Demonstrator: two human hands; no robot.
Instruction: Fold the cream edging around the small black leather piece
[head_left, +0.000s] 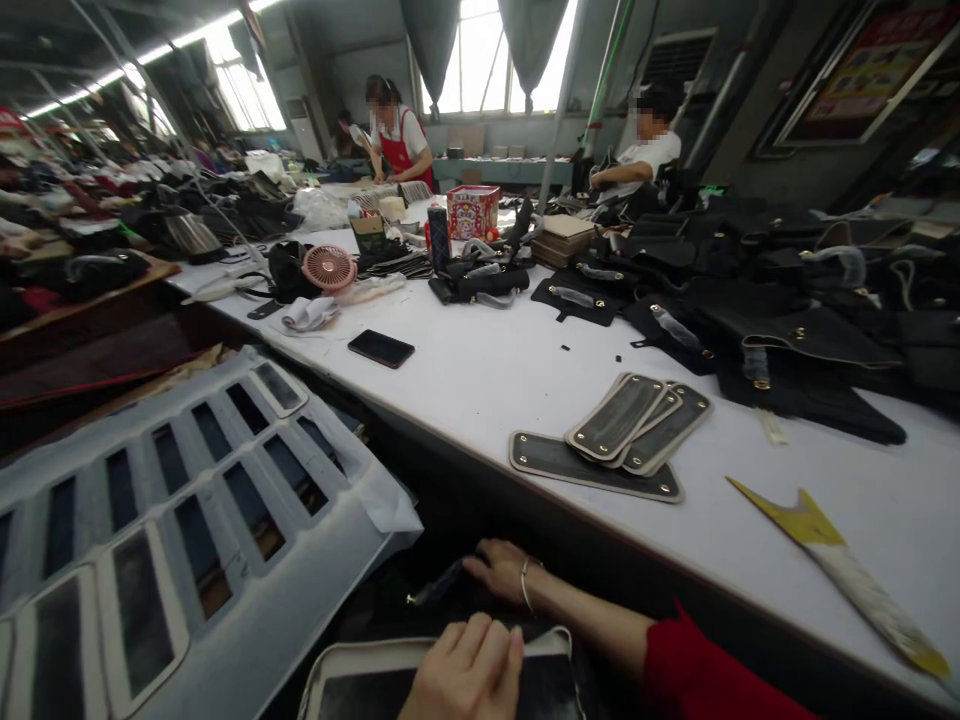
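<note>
My left hand (466,668) is closed over the pale-edged rim of a dark panel piece (360,690) at the bottom centre. Just above it, my right hand (501,572), with a thin bracelet at the wrist, has its fingers bent against black material (390,590) below the table edge. A plastic-wrapped handle (441,582) with a gold fitting lies left of those fingertips. Shadow hides part of the right fingers' contact. On the white table, several dark panels with pale borders and gold studs (619,415) lie overlapped.
A slotted pale tray (165,500) holding dark panels is at left. The white table (465,370) carries a phone (381,348), a pink fan (330,268), a yellow-ended tool (847,570) and heaped black bag pieces (750,310). Two people (394,140) (649,145) work beyond.
</note>
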